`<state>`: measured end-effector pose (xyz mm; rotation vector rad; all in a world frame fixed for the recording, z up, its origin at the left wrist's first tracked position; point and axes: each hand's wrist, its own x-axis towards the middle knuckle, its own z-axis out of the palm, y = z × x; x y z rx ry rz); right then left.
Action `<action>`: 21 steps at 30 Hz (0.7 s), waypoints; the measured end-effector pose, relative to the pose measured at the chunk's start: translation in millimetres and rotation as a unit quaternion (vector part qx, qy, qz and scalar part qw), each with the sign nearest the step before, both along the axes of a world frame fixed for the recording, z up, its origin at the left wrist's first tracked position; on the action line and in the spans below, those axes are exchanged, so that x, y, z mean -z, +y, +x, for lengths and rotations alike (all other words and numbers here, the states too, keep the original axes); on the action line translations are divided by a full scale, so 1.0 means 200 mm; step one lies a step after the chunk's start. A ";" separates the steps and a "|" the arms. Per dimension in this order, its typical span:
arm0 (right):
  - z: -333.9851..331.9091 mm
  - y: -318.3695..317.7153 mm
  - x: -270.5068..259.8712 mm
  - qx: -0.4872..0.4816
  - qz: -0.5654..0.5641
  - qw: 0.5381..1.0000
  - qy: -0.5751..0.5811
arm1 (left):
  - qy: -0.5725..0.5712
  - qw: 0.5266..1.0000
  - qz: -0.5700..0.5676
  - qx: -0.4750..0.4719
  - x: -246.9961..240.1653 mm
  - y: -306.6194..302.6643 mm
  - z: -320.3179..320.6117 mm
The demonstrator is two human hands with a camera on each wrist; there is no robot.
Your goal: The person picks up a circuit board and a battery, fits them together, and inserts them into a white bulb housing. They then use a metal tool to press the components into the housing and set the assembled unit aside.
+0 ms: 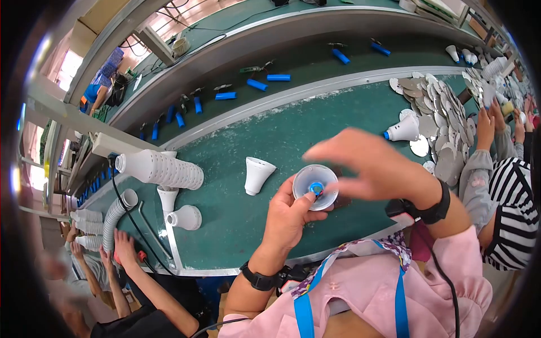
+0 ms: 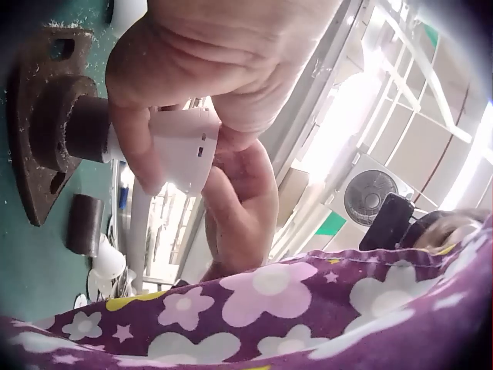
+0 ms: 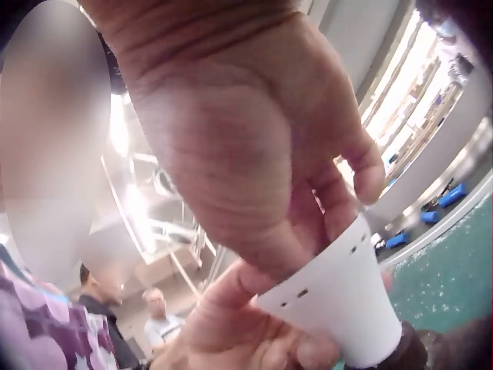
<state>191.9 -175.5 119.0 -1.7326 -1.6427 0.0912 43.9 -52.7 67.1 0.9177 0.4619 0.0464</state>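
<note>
My left hand (image 1: 290,217) grips a white cone-shaped lamp housing (image 1: 298,176), its wide mouth facing up. Inside the cone sits a blue cylinder (image 1: 316,188), with the left thumb over the rim beside it. Over the far right of the mouth is my right hand (image 1: 366,169), blurred, its fingers extended and some at the rim. From the right wrist view, right fingers dip into the mouth of the housing (image 3: 339,297). In the left wrist view, the narrow end points at a dark post on a brown metal fixture (image 2: 54,127).
A loose lamp housing (image 1: 259,174) stands ahead; stacked housings (image 1: 163,169) lie left. Silver discs (image 1: 445,118) are piled right, near another housing (image 1: 403,129) with a blue end. Blue cylinders with small boards (image 1: 256,84) line the strip behind. Other people work at both sides.
</note>
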 end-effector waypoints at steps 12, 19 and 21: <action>0.06 -0.30 0.50 0.281 -0.070 0.954 -0.075 | -0.005 1.000 0.010 0.012 -0.01 0.00 0.00; -0.11 -0.06 -0.09 0.075 0.052 0.994 -0.064 | -0.010 1.000 0.006 0.005 0.02 0.00 0.00; -0.15 -0.03 -0.03 0.077 -0.045 0.993 -0.082 | 0.002 1.000 0.009 0.005 0.00 0.00 0.00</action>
